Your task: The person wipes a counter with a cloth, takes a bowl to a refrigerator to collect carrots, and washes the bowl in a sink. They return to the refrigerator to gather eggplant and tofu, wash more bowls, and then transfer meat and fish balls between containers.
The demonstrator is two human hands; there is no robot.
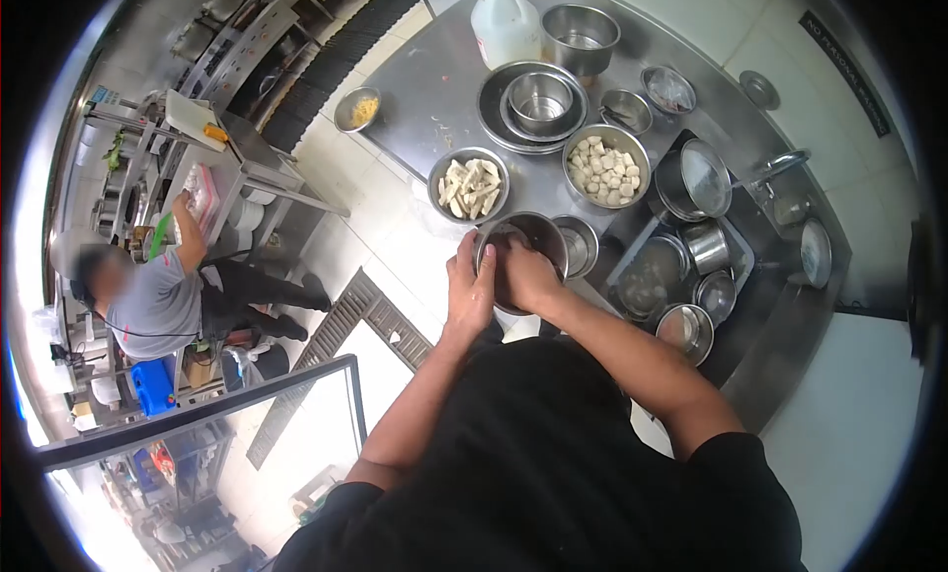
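A deep metal bowl (541, 228) is in front of my body at the near edge of the steel counter. My left hand (471, 288) grips its left side, thumb up along the rim. Down inside the same bowl reaches my right hand (526, 276); its fingers are hidden, and the bowl's contents cannot be made out. Just beyond stands a bowl of pale cut strips (469, 188). To its right is a bowl of pale cubes (605, 167). A small metal bowl (576, 244) sits against the right of the one I hold.
Stacked pans (533, 103), a plastic jug (506, 24) and a pot (581, 39) stand farther back. The sink at right holds several pots (705, 246) below a faucet (782, 164). A bowl of yellow shreds (357, 109) sits at the counter's left corner. A co-worker (158, 301) stands at another table.
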